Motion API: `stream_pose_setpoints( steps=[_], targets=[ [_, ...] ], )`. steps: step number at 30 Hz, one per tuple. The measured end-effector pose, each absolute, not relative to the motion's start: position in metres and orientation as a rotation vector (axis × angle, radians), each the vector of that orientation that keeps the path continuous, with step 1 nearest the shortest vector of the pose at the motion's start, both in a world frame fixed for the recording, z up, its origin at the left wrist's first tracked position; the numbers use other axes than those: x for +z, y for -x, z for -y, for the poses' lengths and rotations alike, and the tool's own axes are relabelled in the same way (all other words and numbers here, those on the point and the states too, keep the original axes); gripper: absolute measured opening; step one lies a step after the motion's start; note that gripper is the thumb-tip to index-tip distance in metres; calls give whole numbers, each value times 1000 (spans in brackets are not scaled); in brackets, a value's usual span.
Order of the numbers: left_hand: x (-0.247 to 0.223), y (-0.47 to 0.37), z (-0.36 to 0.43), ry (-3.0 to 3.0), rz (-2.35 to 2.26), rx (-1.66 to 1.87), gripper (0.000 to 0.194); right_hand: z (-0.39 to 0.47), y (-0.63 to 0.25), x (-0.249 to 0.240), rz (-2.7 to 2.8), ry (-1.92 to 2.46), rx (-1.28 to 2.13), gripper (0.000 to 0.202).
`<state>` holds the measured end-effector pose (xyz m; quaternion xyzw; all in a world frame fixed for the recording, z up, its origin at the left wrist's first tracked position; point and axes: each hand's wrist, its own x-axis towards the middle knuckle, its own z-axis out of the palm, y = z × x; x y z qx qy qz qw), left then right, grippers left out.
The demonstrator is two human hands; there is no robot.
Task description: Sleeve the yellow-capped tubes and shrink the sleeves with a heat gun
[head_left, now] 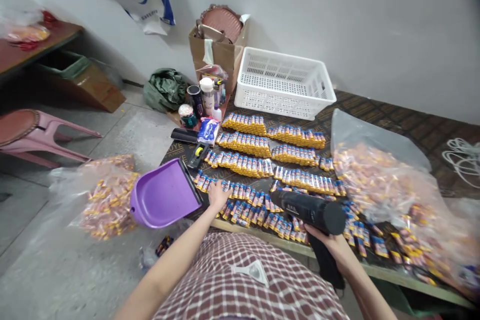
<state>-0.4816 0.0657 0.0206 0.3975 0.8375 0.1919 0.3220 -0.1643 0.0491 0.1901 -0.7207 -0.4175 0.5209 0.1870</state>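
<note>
My right hand [330, 240] is closed round the handle of a black hair dryer [305, 208], its nozzle pointing left over the rows. My left hand [218, 195] rests on the near row of small cylinders [245, 192], fingers apart and touching them. The cylinders have blue, pink and yellow wrapping; what they are I cannot tell. Several neat stacked rows [243, 163] lie farther back on the dark table board [176, 152]. A looser row [262, 216] runs along the front edge.
A purple dustpan [165, 192] juts over the table's left end. Behind the rows stands a white plastic crate [281, 105]. A clear bag of cylinders [378, 180] lies right, another bag [110, 200] lower left. A tape dispenser [198, 155] and bottles [207, 92] stand back left.
</note>
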Motion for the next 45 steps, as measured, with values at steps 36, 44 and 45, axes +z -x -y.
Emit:
stream_pose_setpoints(
  steps=[36, 44, 45],
  targets=[
    [19, 291, -131, -1140, -1696, 456, 53, -27, 51, 179, 798, 2015, 1668, 47],
    [24, 403, -84, -886, -1810, 658, 26, -32, 88, 170, 908, 1953, 1734, 42],
    [24, 416, -74, -839, -1831, 680, 26, -33, 94, 169, 929, 1945, 1723, 41]
  ],
)
